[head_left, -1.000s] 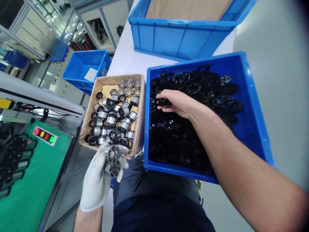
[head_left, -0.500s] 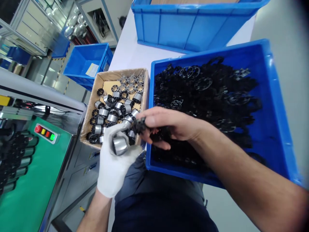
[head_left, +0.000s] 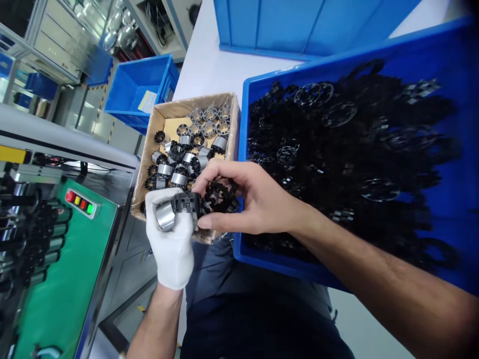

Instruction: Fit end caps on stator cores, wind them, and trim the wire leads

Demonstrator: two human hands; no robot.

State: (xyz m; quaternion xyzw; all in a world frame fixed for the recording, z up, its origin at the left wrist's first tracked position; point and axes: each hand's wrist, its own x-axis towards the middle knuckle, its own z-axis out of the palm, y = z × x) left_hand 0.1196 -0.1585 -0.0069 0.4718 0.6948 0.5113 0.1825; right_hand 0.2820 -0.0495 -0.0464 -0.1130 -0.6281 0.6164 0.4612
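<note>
My left hand (head_left: 170, 249), in a white glove, is closed around a silver metal ring (head_left: 165, 216). A black toothed plastic ring (head_left: 187, 202) sits against the metal ring's right end, between both hands. My bare right hand (head_left: 258, 202) curls its fingers around more black plastic rings (head_left: 220, 194), and its thumb and fingertips reach the toothed ring by the glove. Both hands are above the near right corner of a plastic-lined cardboard box (head_left: 149, 134). Inside that box lie several silver rings with black ends (head_left: 179, 177).
A blue crate (head_left: 245, 124) full of black plastic rings stands right of the box. Behind it is another blue crate (head_left: 299, 27) on the white table (head_left: 204, 65). A blue bin (head_left: 123, 87) is at the back left. A button panel (head_left: 80, 203) sits on a green machine surface (head_left: 75, 269).
My right hand has moved left to the gloved hand, bringing the black rings along. One black ring now meets the metal ring. The view has shifted slightly.
</note>
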